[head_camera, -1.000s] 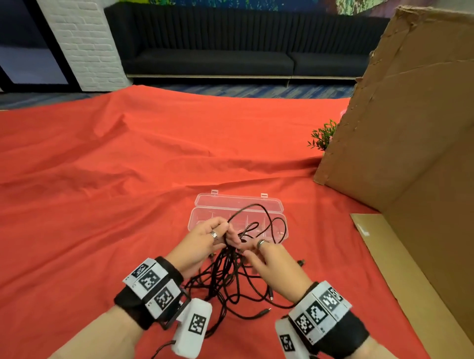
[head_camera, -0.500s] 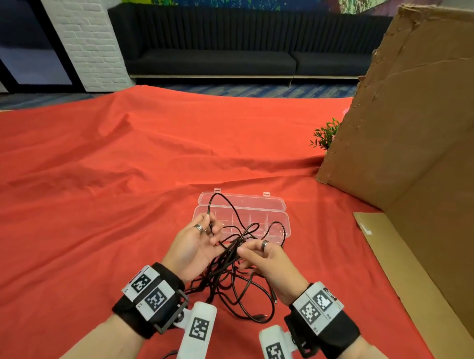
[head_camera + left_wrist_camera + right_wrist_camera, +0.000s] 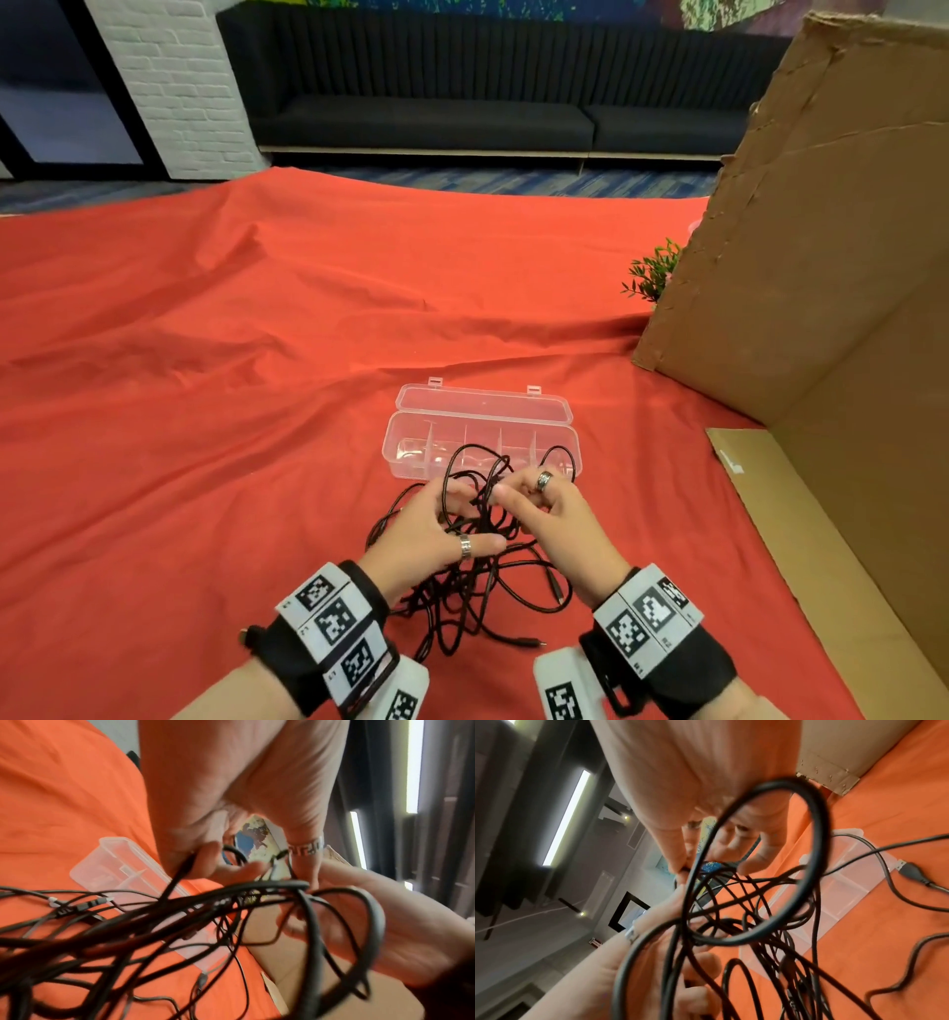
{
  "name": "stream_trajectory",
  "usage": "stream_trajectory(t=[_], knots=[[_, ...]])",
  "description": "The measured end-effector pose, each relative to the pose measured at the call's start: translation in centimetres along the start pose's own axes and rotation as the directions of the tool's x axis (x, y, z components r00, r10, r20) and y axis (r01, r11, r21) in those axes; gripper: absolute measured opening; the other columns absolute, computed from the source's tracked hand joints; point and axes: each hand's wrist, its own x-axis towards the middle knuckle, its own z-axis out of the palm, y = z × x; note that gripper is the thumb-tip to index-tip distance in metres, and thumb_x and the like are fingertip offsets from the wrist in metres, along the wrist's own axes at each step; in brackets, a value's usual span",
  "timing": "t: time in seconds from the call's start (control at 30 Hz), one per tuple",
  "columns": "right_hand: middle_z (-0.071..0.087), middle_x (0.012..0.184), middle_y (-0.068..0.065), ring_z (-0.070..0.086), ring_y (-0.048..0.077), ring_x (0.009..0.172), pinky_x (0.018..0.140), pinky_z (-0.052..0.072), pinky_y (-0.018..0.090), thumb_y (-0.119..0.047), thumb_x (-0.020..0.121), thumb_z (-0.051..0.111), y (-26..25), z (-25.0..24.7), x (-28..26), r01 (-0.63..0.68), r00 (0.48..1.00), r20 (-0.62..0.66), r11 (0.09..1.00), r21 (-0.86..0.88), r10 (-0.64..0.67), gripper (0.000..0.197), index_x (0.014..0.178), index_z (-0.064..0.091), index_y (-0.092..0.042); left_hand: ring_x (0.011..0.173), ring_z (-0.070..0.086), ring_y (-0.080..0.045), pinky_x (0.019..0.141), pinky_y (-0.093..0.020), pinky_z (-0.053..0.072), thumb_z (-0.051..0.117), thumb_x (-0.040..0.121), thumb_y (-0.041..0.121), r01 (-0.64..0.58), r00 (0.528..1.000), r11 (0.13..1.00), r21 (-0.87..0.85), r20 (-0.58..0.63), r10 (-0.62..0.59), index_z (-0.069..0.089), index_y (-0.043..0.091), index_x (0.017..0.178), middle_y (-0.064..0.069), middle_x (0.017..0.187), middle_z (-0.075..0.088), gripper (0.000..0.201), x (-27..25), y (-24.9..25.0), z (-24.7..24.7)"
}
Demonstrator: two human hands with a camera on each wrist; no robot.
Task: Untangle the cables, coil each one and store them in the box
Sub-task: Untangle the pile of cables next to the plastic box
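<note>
A tangle of black cables (image 3: pixel 475 591) lies on the red cloth in front of me, its top lifted between both hands. My left hand (image 3: pixel 447 506) pinches strands at the top of the bunch, its fingers (image 3: pixel 205 862) curled round a cable. My right hand (image 3: pixel 513 496) pinches another strand, and a big loop (image 3: pixel 816 841) hangs in front of its fingers (image 3: pixel 752 862). Just beyond the hands sits the clear plastic box (image 3: pixel 482 437) with its lid open and dividers showing. Cable loops reach over its near wall. Several plugs lie loose on the cloth.
The red cloth (image 3: pixel 205 411) covers the whole work surface. A tall cardboard sheet (image 3: pixel 821 257) stands at the right, with a flat cardboard piece (image 3: pixel 821 565) below it. A small green plant (image 3: pixel 652 272) peeks out behind it. A dark sofa (image 3: pixel 436 123) is far back.
My left hand has moved right and nearer, closing on the right hand. The tall loop that arched over the box has dropped lower. The right hand has stayed about where it was.
</note>
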Motion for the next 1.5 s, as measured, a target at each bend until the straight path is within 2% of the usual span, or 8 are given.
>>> stream_trajectory(t=[0.2, 0.7, 0.83, 0.97, 1.07, 1.17, 1.33, 1.5], knots=[[0.058, 0.074, -0.001, 0.054, 0.006, 0.074, 0.076, 0.042, 0.022, -0.015, 0.096, 0.046, -1.4, -1.1, 0.3, -0.011, 0.997, -0.075, 0.978, 0.209, 0.027, 0.029, 0.068, 0.053, -0.014, 0.065, 0.052, -0.012, 0.072, -0.034, 0.044, 0.074, 0.048, 0.05, -0.079, 0.99, 0.993, 0.082, -0.107, 0.087, 0.057, 0.019, 0.06, 0.004, 0.068, 0.06, 0.037, 2.0, -1.0, 0.3], [0.056, 0.068, 0.001, 0.061, 0.015, 0.06, 0.065, 0.056, 0.037, -0.022, 0.1, 0.031, -4.4, -13.5, 1.3, 0.402, 0.724, -0.677, 0.718, 0.567, 0.13, 0.022, 0.078, 0.033, -0.022, 0.052, 0.035, -0.016, 0.053, -0.03, 0.023, 0.067, 0.082, 0.032, 0.098, 0.93, 0.972, 0.212, -0.366, -0.014, 0.045, 0.013, 0.063, 0.003, 0.047, 0.043, 0.035, 3.9, -4.5, -8.8], [0.04, 0.065, 0.003, 0.034, 0.0, 0.036, 0.035, 0.036, 0.015, -0.032, 0.095, 0.042, -2.8, -10.7, 2.1, 0.202, 0.818, -0.576, 0.944, 0.26, -0.016, 0.02, 0.078, 0.033, -0.027, 0.044, 0.044, -0.009, 0.053, -0.028, 0.028, 0.062, 0.088, 0.023, 0.035, 0.963, 0.994, 0.107, -0.27, -0.005, 0.053, 0.014, 0.072, 0.002, 0.051, 0.057, 0.019, 4.4, -3.4, -7.4], [0.061, 0.1, -0.001, 0.061, 0.003, 0.081, 0.072, 0.046, 0.015, -0.044, 0.085, 0.059, -0.9, -5.0, 2.0, 0.042, 0.999, 0.045, 0.944, -0.328, -0.029, 0.044, 0.122, 0.037, -0.034, 0.048, 0.045, -0.004, 0.051, -0.024, 0.033, 0.057, 0.091, 0.015, -0.038, 0.968, 0.999, -0.004, -0.247, 0.036, 0.062, 0.013, 0.087, 0.003, 0.062, 0.056, 0.007, 4.4, -2.5, -5.6], [0.056, 0.13, 0.008, 0.054, 0.026, 0.119, 0.099, 0.043, 0.035, -0.072, 0.072, 0.054, 0.6, -2.5, 1.7, 0.093, 0.874, 0.384, 0.671, -0.736, 0.299, 0.092, 0.146, 0.015, -0.032, 0.044, 0.042, 0.0, 0.043, -0.013, 0.032, 0.053, 0.093, 0.017, -0.055, 0.953, 0.998, 0.008, -0.298, 0.055, 0.06, 0.013, 0.087, 0.005, 0.061, 0.053, 0.011, 4.6, -2.2, -5.6], [0.052, 0.134, 0.014, 0.05, 0.03, 0.122, 0.099, 0.041, 0.041, -0.08, 0.073, 0.042, 2.1, -1.6, 1.2, 0.054, 0.766, 0.337, 0.468, -0.882, 0.547, 0.098, 0.148, 0.01, -0.025, 0.049, 0.04, -0.002, 0.041, -0.008, 0.03, 0.05, 0.094, 0.013, -0.085, 0.936, 0.996, 0.02, -0.341, 0.087, 0.06, 0.011, 0.093, 0.006, 0.062, 0.051, 0.01, 4.5, -2.0, -6.2], [0.042, 0.14, 0.005, 0.056, 0.033, 0.114, 0.088, 0.047, 0.042, -0.069, 0.085, 0.034, 3.6, -2.2, 1.8, -0.073, 0.959, 0.068, 0.471, -0.879, 0.276, 0.073, 0.143, 0.016, -0.028, 0.057, 0.04, -0.007, 0.055, -0.022, 0.032, 0.049, 0.095, 0.013, -0.052, 0.931, 0.999, -0.004, -0.363, 0.047, 0.063, 0.007, 0.099, 0.006, 0.066, 0.049, 0.016, 4.7, -2.5, -6.8], [0.062, 0.113, 0.006, 0.061, 0.031, 0.101, 0.084, 0.047, 0.041, -0.077, 0.081, 0.02, 3.5, -3.8, 2.2, -0.176, 0.949, 0.002, 0.531, -0.829, 0.316, 0.079, 0.139, 0.028, -0.024, 0.058, 0.04, -0.011, 0.055, -0.027, 0.03, 0.051, 0.094, 0.015, -0.012, 0.941, 1.0, 0.012, -0.338, 0.015, 0.06, 0.009, 0.085, 0.001, 0.064, 0.049, 0.015, 5.1, -2.5, -7.3]])
